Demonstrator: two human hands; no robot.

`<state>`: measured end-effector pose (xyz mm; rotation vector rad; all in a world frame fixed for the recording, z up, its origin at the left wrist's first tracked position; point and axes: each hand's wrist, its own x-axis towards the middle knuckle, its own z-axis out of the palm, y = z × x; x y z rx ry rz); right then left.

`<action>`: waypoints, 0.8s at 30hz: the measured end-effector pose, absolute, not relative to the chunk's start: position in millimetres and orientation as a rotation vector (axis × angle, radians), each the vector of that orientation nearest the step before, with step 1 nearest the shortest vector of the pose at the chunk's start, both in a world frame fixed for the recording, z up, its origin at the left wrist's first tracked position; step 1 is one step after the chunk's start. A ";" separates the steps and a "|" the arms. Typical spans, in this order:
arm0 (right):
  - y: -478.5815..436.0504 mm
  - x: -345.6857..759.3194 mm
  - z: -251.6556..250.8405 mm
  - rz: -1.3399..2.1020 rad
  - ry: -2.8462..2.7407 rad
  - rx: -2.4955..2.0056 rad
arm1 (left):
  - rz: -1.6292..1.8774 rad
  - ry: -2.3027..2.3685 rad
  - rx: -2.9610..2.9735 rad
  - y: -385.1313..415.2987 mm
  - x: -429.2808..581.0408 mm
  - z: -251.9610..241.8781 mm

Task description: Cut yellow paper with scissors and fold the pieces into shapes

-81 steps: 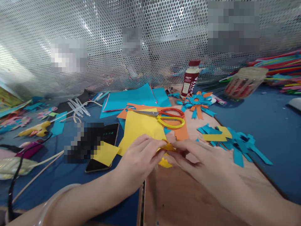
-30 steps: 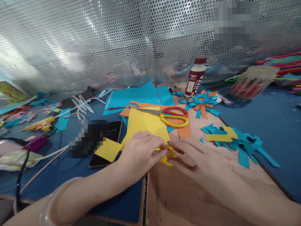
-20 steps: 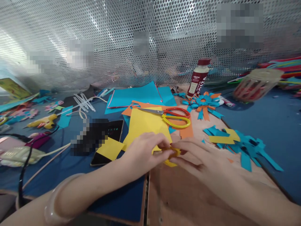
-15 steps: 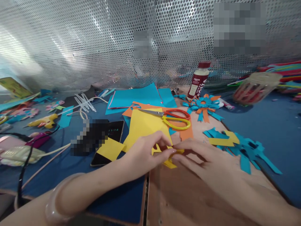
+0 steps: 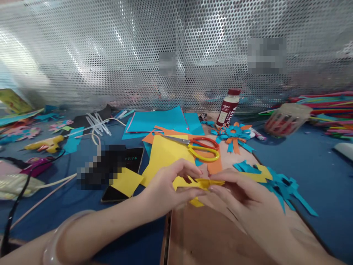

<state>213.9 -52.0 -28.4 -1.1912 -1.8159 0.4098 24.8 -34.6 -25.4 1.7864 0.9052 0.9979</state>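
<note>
A small folded piece of yellow paper (image 5: 207,183) is held up between my two hands. My right hand (image 5: 252,198) pinches its right end between thumb and fingertips. My left hand (image 5: 171,186) curls about the left part, thumb below and index finger arched above; the exact contact is partly hidden. Another yellow paper bit (image 5: 196,201) shows just under the fingers. Beyond my hands, scissors (image 5: 190,141) with one red and one yellow handle loop lie on a yellow paper sheet (image 5: 162,154).
To the left, a yellow paper square (image 5: 127,182) overlaps a phone (image 5: 138,158); a yellow glue gun (image 5: 45,143) lies farther left. Blue sheets (image 5: 157,120), a bottle (image 5: 228,106) and a paper flower (image 5: 234,134) are behind. Blue cut strips (image 5: 285,186) and a plastic cup (image 5: 288,119) stand right.
My left thumb and index finger have spread apart, and more of the folded yellow paper shows between my hands. The whole view has shifted slightly.
</note>
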 end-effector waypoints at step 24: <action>-38.6 205.7 -35.6 1.169 -1.523 -1.142 | 0.941 0.919 1.421 -30.2 30.7 -23.8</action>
